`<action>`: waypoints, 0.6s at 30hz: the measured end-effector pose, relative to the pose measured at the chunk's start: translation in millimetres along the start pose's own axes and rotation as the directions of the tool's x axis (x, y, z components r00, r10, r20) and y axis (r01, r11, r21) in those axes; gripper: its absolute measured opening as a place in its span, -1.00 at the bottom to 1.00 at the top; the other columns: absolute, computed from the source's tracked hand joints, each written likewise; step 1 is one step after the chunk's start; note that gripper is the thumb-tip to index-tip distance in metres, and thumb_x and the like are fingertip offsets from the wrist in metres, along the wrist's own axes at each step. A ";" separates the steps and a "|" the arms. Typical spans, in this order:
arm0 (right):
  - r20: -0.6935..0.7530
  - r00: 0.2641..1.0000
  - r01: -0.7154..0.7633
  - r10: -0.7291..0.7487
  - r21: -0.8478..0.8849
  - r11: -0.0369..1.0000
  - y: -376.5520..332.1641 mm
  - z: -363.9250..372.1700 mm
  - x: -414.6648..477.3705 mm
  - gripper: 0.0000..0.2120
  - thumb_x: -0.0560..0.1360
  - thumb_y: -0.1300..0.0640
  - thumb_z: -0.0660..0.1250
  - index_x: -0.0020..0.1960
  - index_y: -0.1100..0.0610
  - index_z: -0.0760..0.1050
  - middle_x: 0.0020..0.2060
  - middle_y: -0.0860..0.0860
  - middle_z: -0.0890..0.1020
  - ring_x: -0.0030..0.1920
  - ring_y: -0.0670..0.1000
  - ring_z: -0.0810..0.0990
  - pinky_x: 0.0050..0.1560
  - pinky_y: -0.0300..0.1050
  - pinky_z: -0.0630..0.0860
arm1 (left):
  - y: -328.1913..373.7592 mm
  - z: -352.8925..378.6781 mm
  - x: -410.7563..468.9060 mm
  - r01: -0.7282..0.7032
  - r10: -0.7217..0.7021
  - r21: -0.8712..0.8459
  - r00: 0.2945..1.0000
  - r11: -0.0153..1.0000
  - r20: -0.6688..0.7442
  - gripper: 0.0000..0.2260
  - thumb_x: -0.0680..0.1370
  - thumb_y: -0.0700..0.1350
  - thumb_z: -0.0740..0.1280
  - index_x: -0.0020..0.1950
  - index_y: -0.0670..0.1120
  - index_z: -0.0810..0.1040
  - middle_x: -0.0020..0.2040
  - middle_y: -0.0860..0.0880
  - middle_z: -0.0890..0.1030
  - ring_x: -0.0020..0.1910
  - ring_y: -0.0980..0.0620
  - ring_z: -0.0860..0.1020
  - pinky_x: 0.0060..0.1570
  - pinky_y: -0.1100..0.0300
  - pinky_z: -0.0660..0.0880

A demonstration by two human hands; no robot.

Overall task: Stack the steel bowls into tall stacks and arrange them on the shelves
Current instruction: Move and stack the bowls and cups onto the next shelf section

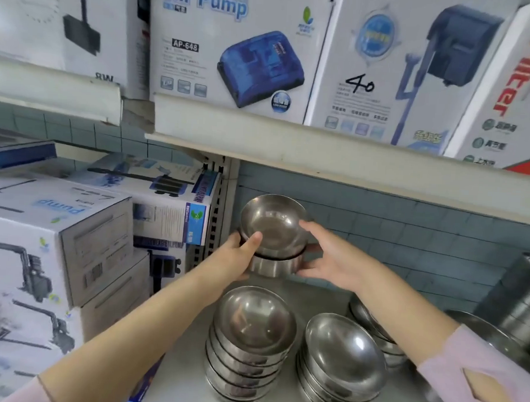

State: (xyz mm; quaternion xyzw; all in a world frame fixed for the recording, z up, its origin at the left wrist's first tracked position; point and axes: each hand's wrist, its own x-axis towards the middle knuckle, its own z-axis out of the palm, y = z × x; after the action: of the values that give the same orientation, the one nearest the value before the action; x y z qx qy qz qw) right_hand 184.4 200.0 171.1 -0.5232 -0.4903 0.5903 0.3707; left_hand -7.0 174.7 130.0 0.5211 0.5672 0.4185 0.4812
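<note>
Hands (239,254) clasp bowl stack (273,232) between them

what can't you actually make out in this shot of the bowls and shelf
Head view only:
- Held bowls: how many are nested; the left hand and right hand cover the sides.
- Stack behind the right forearm: mostly hidden by the arm, so its height is unclear.
- Steel items at far right: cut off by the frame edge.
- Fine print on the Air Pump box: too small and blurred.
</note>
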 end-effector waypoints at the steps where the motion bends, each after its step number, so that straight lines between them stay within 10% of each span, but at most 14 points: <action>1: 0.003 1.000 0.017 -0.017 0.010 1.000 -1.2 -3.2 -9.3 -0.53 0.58 -0.09 0.30 0.45 -0.07 0.32 0.29 0.02 0.49 -0.03 0.19 0.70 0.17 0.14 0.58 | 5.4 2.4 -3.0 -0.002 0.002 0.018 1.000 1.000 0.008 -0.42 0.57 0.24 0.18 0.54 0.04 0.19 0.43 -0.05 0.41 0.08 -0.01 0.59 0.20 0.06 0.52; 5: 0.032 0.998 0.051 -0.053 0.061 0.997 -5.1 -19.1 -48.9 -0.59 0.59 -0.08 0.28 0.41 -0.08 0.34 0.34 -0.01 0.46 -0.02 0.24 0.71 -0.02 0.06 0.66 | 30.9 13.8 -29.4 -0.056 0.048 0.160 0.997 0.985 0.053 -0.40 0.61 0.24 0.08 0.57 0.01 0.07 0.45 -0.03 0.39 -0.16 0.16 0.55 -0.25 0.37 0.43; 10: 0.109 0.986 0.122 -0.127 0.047 0.991 -3.3 -50.8 -101.5 -0.49 0.50 -0.10 0.42 0.40 -0.10 0.37 0.41 -0.06 0.38 0.07 0.26 0.68 0.19 0.14 0.59 | 47.4 34.5 -63.4 -0.133 0.120 0.207 0.990 0.969 0.073 -0.31 0.50 0.39 0.11 0.54 0.07 0.15 0.28 -0.05 0.54 0.02 0.00 0.64 0.10 0.15 0.54; 14: 0.131 0.969 0.216 -0.209 -0.039 0.976 8.9 -87.5 -152.9 -0.31 0.34 -0.03 0.53 0.42 -0.10 0.37 0.30 -0.02 0.57 0.10 0.13 0.68 0.21 0.09 0.57 | 55.7 68.9 -105.4 -0.234 0.210 0.297 0.971 0.926 0.110 -0.39 0.37 0.51 0.12 0.14 0.06 0.37 0.00 0.05 0.55 -0.11 0.11 0.55 -0.11 0.24 0.44; 18: 0.050 0.956 0.290 -0.288 -0.027 0.957 27.5 -129.9 -206.9 -0.20 0.25 0.05 0.57 0.44 -0.08 0.36 0.18 0.07 0.63 0.03 0.06 0.70 0.04 0.02 0.63 | 45.5 124.0 -132.4 -0.410 0.381 0.306 0.912 0.859 0.152 -0.11 0.08 0.54 0.41 0.29 0.15 0.31 0.22 0.07 0.50 0.20 0.10 0.51 0.21 0.07 0.48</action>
State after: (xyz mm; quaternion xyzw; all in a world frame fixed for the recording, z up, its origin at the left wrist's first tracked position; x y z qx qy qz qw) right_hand 350.7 21.3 200.8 -0.4385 -0.5798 0.5332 0.4327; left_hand 122.5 44.7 165.8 0.7172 0.4892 0.3841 0.3143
